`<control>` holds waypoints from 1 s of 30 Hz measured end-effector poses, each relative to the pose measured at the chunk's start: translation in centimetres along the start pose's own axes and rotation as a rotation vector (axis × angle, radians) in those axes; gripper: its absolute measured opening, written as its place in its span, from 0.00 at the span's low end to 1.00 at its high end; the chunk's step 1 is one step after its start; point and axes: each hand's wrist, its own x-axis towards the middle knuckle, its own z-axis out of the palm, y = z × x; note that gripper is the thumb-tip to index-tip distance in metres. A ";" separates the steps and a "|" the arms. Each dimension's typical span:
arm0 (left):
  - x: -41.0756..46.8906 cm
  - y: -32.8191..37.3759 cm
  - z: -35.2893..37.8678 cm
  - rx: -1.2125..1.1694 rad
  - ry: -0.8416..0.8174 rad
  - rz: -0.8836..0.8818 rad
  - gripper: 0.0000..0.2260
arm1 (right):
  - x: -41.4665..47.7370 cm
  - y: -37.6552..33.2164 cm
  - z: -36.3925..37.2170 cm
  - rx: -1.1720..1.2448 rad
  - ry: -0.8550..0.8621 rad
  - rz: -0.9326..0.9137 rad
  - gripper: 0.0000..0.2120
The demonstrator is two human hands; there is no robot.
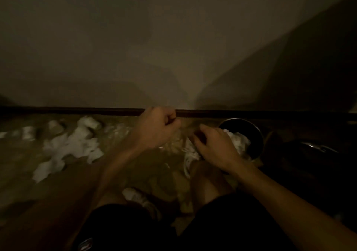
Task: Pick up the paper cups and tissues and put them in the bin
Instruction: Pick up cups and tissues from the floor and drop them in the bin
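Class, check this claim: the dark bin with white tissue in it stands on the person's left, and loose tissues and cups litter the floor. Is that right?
One slip: in the head view the bin stands on the person's right, by the right hand. It does hold white tissue, and loose tissues and cups do litter the floor.

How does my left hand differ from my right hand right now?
The left hand is curled into a fist near the dark baseboard; the right hand is bent more loosely. The right hand overlaps the bin, by the white tissue inside; the left hand is clear of it. Both are bare, backs up; the blur hides any held thing.
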 end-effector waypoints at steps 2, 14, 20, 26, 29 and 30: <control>-3.8 -2.1 -3.7 0.063 0.067 -0.039 0.15 | 0.3 -3.9 2.1 -0.096 -0.060 -0.107 0.11; -14.6 -28.4 -4.4 -0.217 0.146 -0.750 0.13 | 10.5 -16.3 20.5 -0.227 -0.583 -0.351 0.19; -12.4 -43.2 2.9 -0.312 0.105 -0.997 0.09 | 21.2 -15.8 34.9 -0.315 -0.796 -0.364 0.25; -11.2 -53.5 9.1 -0.375 0.088 -1.108 0.07 | 28.5 -11.8 48.0 -0.196 -0.961 -0.213 0.31; -11.1 -56.0 10.3 -0.459 0.058 -1.149 0.08 | 30.6 -11.9 51.1 -0.270 -1.030 -0.119 0.33; -11.1 -56.8 10.2 -0.480 0.064 -1.166 0.08 | 31.1 -12.3 51.8 -0.284 -1.051 -0.094 0.34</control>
